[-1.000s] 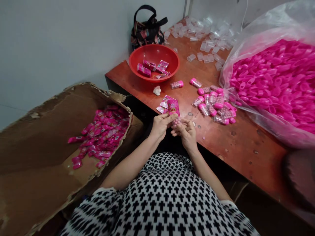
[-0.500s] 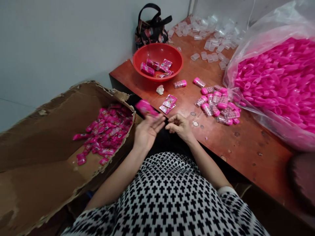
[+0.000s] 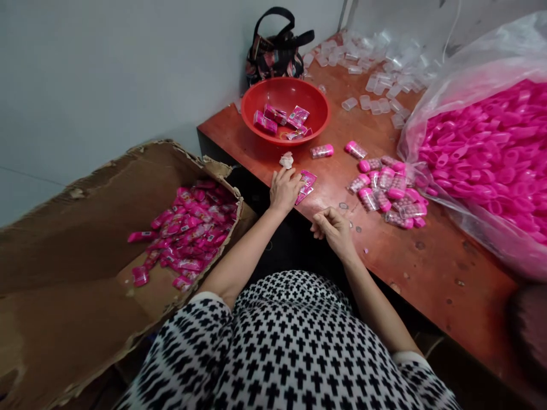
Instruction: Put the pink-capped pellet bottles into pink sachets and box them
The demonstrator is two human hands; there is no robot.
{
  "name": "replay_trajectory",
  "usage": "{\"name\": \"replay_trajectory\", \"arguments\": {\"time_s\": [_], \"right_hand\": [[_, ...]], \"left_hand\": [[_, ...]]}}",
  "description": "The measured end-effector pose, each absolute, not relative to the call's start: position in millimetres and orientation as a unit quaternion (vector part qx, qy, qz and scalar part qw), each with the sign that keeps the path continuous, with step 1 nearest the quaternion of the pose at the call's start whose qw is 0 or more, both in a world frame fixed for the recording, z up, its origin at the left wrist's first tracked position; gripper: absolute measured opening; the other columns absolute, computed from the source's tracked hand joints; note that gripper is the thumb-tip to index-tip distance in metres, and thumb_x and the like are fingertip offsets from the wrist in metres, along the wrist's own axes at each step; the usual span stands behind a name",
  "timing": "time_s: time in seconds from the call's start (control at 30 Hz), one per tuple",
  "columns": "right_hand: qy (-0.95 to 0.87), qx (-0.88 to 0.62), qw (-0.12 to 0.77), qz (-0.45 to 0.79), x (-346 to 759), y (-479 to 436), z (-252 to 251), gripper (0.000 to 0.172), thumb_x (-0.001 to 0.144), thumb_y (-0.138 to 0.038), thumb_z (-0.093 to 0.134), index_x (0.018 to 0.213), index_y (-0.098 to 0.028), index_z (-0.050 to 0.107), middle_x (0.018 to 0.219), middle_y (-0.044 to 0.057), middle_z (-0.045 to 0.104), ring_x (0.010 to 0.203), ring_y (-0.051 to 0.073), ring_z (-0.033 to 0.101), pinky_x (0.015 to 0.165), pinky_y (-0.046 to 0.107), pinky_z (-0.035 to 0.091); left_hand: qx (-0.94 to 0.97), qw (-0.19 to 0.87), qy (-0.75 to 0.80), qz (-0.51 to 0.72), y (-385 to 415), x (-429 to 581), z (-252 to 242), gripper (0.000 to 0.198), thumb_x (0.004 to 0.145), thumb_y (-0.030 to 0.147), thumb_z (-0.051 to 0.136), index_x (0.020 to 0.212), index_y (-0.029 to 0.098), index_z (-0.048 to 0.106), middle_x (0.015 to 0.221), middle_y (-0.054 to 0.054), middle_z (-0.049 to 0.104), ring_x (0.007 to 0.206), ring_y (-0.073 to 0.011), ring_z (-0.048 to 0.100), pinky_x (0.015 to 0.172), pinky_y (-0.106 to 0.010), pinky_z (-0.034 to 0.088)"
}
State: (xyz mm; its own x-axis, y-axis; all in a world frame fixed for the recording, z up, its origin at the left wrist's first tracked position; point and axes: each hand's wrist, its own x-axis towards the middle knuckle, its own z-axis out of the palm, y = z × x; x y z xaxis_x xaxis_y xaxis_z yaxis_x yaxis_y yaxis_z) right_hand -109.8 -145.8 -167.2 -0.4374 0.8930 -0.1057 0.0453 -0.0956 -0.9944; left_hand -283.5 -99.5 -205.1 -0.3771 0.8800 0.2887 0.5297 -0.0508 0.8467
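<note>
My left hand (image 3: 285, 191) reaches over the table's near edge, back up, with its fingers stretched out. Its fingertips are at the small flat pink printed packets (image 3: 308, 181), partly covering them, and just short of a crumpled whitish lump (image 3: 286, 160). My right hand (image 3: 335, 230) is at the table edge, right of the packets. Its fingers are curled together, and whatever they may hold is hidden. To the right lie several clear tubes with pink caps (image 3: 397, 185), filled with small pinkish balls. One such tube (image 3: 322, 151) lies apart below the red bowl.
A red bowl (image 3: 322, 122) holds several pink packets. On my left stands a torn-edged cardboard box (image 3: 77, 239) with many wrapped pink packs (image 3: 188, 228). Clear plastic cups (image 3: 380, 85), a patterned bag (image 3: 276, 60) and a plastic sack of pink parts (image 3: 491, 154) occupy the table.
My left hand has moved from beside the box up and right to the flat packets. The blurred pink pack by its fingers is no longer seen there. My right hand stays curled.
</note>
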Motion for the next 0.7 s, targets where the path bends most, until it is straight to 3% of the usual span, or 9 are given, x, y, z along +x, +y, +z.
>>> {"name": "replay_trajectory", "arguments": {"time_s": [0.2, 0.33, 0.43, 0.57, 0.7], "right_hand": [[-0.571, -0.430, 0.358, 0.601, -109, -128, -176, 0.028, 0.078, -0.045, 0.062, 0.074, -0.018, 0.054, 0.060, -0.003, 0.062, 0.045, 0.007, 0.053, 0.041, 0.018, 0.040], [-0.517, -0.435, 0.447, 0.586, -121, -104, -179, 0.035, 0.071, -0.042, 0.069, 0.097, -0.022, 0.053, 0.089, 0.000, 0.065, 0.068, 0.011, 0.061, 0.054, 0.021, 0.049], [-0.507, -0.398, 0.455, 0.614, -129, -92, -176, 0.042, 0.067, -0.036, 0.073, 0.100, -0.023, 0.051, 0.077, -0.004, 0.062, 0.063, 0.009, 0.058, 0.056, 0.021, 0.047], [-0.543, -0.365, 0.410, 0.636, -128, -88, -169, 0.038, 0.067, -0.034, 0.073, 0.097, -0.021, 0.053, 0.058, -0.009, 0.053, 0.050, 0.007, 0.049, 0.051, 0.019, 0.040], [-0.633, -0.338, 0.275, 0.640, -121, -81, -156, 0.043, 0.064, -0.038, 0.075, 0.098, -0.019, 0.055, 0.055, -0.008, 0.055, 0.048, 0.008, 0.049, 0.048, 0.020, 0.038]], "left_hand": [[0.530, 0.149, 0.655, 0.517, -104, -280, -215, 0.013, 0.080, 0.022, 0.059, 0.085, 0.024, 0.071, 0.117, -0.007, 0.065, 0.124, -0.0238, 0.046, 0.111, -0.048, 0.016], [0.512, 0.185, 0.605, 0.580, -123, -266, -200, 0.017, 0.078, 0.022, 0.063, 0.091, 0.026, 0.072, 0.120, -0.005, 0.064, 0.126, -0.0217, 0.045, 0.110, -0.043, 0.024], [0.485, 0.235, 0.579, 0.612, -141, -253, -184, 0.018, 0.077, 0.026, 0.065, 0.094, 0.026, 0.072, 0.118, -0.005, 0.065, 0.119, -0.0212, 0.052, 0.106, -0.038, 0.032], [0.332, 0.400, 0.575, 0.631, -158, -249, -172, 0.031, 0.070, 0.040, 0.070, 0.095, 0.021, 0.072, 0.090, -0.005, 0.071, 0.087, -0.0201, 0.065, 0.083, -0.033, 0.050], [0.242, 0.561, 0.528, 0.590, -164, -256, -171, 0.033, 0.060, 0.042, 0.077, 0.069, 0.011, 0.071, 0.067, -0.005, 0.066, 0.062, -0.0137, 0.062, 0.063, -0.028, 0.054]]}}
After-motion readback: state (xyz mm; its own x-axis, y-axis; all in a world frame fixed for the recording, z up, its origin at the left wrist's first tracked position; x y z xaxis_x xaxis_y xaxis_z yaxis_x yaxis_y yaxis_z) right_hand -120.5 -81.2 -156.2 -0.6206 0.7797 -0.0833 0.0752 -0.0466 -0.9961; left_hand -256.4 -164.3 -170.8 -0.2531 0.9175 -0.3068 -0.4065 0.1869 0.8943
